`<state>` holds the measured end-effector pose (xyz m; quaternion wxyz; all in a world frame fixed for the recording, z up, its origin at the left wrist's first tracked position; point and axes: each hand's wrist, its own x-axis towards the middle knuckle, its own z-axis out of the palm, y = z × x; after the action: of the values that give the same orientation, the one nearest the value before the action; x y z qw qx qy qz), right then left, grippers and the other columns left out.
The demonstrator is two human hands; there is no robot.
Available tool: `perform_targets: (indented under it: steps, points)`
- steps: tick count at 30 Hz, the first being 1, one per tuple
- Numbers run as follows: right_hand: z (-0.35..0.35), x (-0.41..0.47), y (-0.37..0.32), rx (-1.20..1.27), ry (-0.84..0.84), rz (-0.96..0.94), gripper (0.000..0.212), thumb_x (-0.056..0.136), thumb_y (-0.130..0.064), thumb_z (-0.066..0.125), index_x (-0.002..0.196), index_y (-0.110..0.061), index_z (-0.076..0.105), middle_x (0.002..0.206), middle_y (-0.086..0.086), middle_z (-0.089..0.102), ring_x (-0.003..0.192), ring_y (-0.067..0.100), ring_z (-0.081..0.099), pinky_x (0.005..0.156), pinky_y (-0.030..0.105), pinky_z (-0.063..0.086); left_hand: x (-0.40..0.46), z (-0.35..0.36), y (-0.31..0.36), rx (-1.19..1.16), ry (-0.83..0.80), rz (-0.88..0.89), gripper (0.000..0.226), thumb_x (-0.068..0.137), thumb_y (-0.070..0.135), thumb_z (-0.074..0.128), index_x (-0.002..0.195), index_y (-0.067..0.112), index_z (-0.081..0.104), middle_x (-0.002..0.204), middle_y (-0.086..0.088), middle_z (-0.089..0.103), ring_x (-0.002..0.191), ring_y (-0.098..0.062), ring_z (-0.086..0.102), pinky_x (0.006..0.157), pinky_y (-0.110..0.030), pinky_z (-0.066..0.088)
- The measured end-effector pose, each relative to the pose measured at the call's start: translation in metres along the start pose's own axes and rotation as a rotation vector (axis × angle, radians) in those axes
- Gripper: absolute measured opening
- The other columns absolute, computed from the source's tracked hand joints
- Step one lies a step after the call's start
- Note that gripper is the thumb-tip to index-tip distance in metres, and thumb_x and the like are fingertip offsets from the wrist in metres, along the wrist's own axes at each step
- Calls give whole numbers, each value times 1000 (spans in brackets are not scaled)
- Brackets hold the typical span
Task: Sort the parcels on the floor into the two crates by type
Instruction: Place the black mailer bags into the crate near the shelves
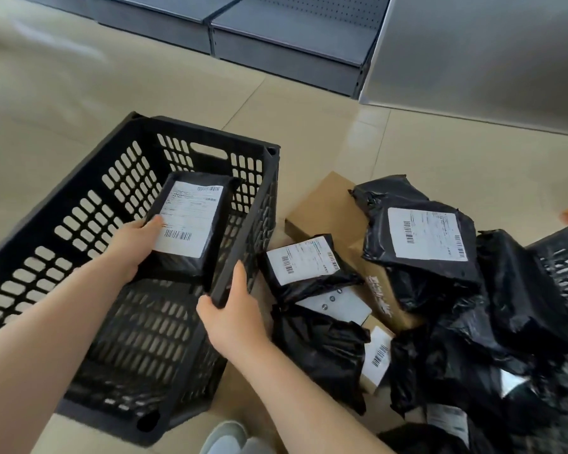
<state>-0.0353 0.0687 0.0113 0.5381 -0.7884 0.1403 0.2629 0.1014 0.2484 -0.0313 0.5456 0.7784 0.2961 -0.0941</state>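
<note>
Beige floor tiles (309,126) are running to grey shelving (286,44). The left hand (128,247) is gripping a black bagged parcel (191,224) inside the black crate (63,204); its white barcode label is too blurred to read. The right hand (233,309) is clasping the crate's rim, beside piled parcels (423,257).

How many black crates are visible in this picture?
2. One large black crate stands at left, the right hand gripping its rim. A second crate shows only partly at the right edge, behind the pile of black bags. Others may be hidden.
</note>
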Motion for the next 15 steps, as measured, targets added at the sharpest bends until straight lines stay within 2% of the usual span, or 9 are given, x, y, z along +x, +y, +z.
perform_targets:
  steps: [3, 5, 8, 11, 15]
  points:
    - [14, -19, 14, 34, -31, 10, 84, 94, -39, 57, 158, -37, 3, 144, -9, 52, 125, 14, 54, 92, 22, 43, 3, 7, -1, 64, 11, 27, 46, 99, 40, 53, 135, 11, 56, 122, -7, 61, 108, -28, 59, 89, -35, 46]
    - [28, -26, 26, 70, -39, 25, 91, 85, -43, 61, 156, -45, 4, 136, -11, 56, 119, 14, 58, 98, 28, 49, 5, 11, -5, 101, -6, 22, 51, 97, 43, 55, 135, 9, 56, 128, -12, 62, 114, -33, 59, 98, -42, 48]
    - [42, -36, 34, 126, -75, 38, 94, 75, -49, 63, 148, -58, 4, 132, -14, 53, 117, 15, 59, 100, 37, 51, 9, 13, -19, 154, -7, 28, 43, 97, 39, 57, 129, 11, 62, 118, -11, 66, 110, -34, 62, 101, -45, 49]
    - [45, -46, 37, 122, -93, 18, 96, 74, -52, 62, 146, -59, -1, 133, -14, 46, 120, 13, 55, 101, 36, 51, 13, 13, -40, 191, -14, -10, 43, 94, 43, 59, 125, 14, 65, 116, -9, 68, 104, -31, 64, 98, -44, 51]
    - [46, -46, 43, 130, -70, 8, 96, 76, -47, 66, 144, -63, -1, 130, -16, 45, 119, 5, 54, 100, 30, 51, 14, 21, -65, 208, -41, -17, 31, 97, 32, 60, 119, 12, 67, 106, -10, 67, 94, -28, 61, 87, -38, 49]
